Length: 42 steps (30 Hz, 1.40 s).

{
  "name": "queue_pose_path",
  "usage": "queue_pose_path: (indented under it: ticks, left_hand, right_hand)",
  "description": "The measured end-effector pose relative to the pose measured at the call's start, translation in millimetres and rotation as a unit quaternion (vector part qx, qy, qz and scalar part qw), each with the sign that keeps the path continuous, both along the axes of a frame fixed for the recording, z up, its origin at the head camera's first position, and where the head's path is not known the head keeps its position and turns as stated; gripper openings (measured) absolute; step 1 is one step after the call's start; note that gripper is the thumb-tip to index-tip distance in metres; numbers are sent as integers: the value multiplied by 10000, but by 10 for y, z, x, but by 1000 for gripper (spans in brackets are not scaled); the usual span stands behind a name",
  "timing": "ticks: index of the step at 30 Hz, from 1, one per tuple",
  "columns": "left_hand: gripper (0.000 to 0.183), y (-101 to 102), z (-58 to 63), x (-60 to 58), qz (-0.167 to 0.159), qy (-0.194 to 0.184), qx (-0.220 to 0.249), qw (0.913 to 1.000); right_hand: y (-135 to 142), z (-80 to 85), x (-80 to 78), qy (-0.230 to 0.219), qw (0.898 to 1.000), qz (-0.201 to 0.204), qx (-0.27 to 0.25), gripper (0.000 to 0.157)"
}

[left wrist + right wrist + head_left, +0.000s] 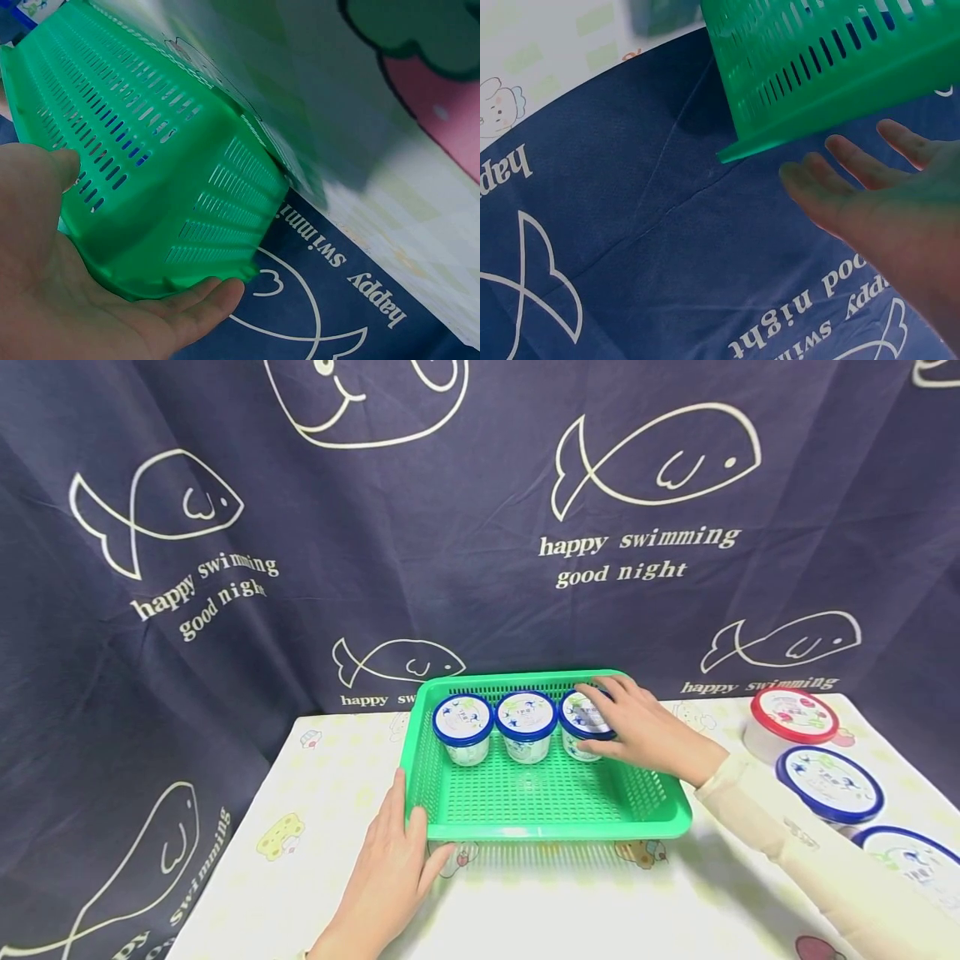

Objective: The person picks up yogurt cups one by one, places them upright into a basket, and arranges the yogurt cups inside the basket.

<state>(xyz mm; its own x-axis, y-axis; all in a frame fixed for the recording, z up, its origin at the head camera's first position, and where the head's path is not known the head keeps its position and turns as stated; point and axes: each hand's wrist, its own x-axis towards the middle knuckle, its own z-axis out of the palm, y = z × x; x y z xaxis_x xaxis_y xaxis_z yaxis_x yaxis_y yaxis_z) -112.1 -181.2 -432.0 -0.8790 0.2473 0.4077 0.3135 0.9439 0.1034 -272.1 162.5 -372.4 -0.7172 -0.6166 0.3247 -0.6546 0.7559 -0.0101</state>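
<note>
Three round white tubs with blue lids stand in a row along the back of a green slotted plastic basket (480,831): a left tub (462,720), a middle tub (527,713) and a right tub (577,717). My right hand (637,722) hovers close over the right tub, thumb at the front of its lid and fingers over the far side, partly covering it. In the right wrist view the fingers (847,161) are spread by the basket rim. My left hand (386,852) rests against the basket's front left corner; the left wrist view shows its thumb on the wall and straight fingers along the rim.
Right of the basket, a red-lidded tub (795,714) and two blue-lidded tubs, one further back (830,783) and one nearer (911,864), stand on the patterned tablecloth (300,860). A dark blue curtain (480,543) with fish drawings hangs behind the table.
</note>
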Motion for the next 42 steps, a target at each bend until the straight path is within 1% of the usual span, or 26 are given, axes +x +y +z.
queue_pose_path:
  ticks: [10, 17, 25, 32, 39, 42]
  left_hand:
    - [47, -2, 7, -3, -2, -5, -3, 10000]
    - [47, -9, 2, 0, 0, -64, 36, 10000]
    - [45, -5, -3, -3, -16, 73, 30, 10000]
    - [46, -1, 7, 1, -19, 192, 4, 9998]
    - [45, -3, 2, -5, -27, 66, 44, 10000]
    - [44, -6, 4, -10, -52, 67, 35, 10000]
  right_hand:
    - [103, 51, 30, 61, 9997, -206, -79, 80]
    - [207, 46, 70, 257, 9994, -193, -122, 76]
    - [312, 54, 99, 416, 9984, -177, -349, 74]
    - [386, 44, 115, 508, 9977, -198, -410, 72]
    - [508, 45, 128, 458, 9974, -381, -400, 71]
    - [576, 46, 141, 410, 9972, -480, -409, 71]
